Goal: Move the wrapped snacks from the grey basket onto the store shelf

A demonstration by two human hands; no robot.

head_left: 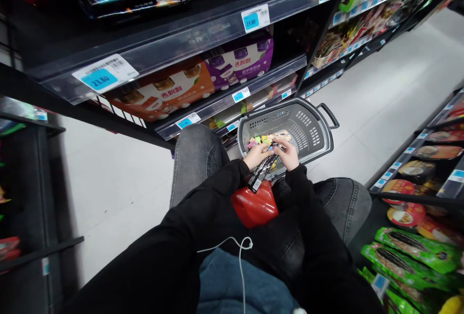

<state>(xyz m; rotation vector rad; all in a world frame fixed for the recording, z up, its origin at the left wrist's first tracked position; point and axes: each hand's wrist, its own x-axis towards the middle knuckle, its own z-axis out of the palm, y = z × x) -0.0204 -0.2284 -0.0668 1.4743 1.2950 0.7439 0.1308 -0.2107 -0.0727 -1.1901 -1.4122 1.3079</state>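
Note:
A long, shiny black snack packet (260,174) is between both hands, tilted over the near rim of a grey shopping basket (308,132). My left hand (257,156) is closed around the packet's left side. My right hand (289,154) pinches its upper end. Small colourful packets (266,139) lie in the basket just beyond my fingers. Below the black packet, a glossy red bag (255,205) rests between my legs. The print on the black packet is too small to read.
Shelves with orange milk tea boxes (170,91) and purple boxes (241,60) rise ahead on the left. A lower shelf at right holds green snack bags (413,261) and round tubs (404,212). The basket's handle (329,115) sticks out over the pale floor (395,82).

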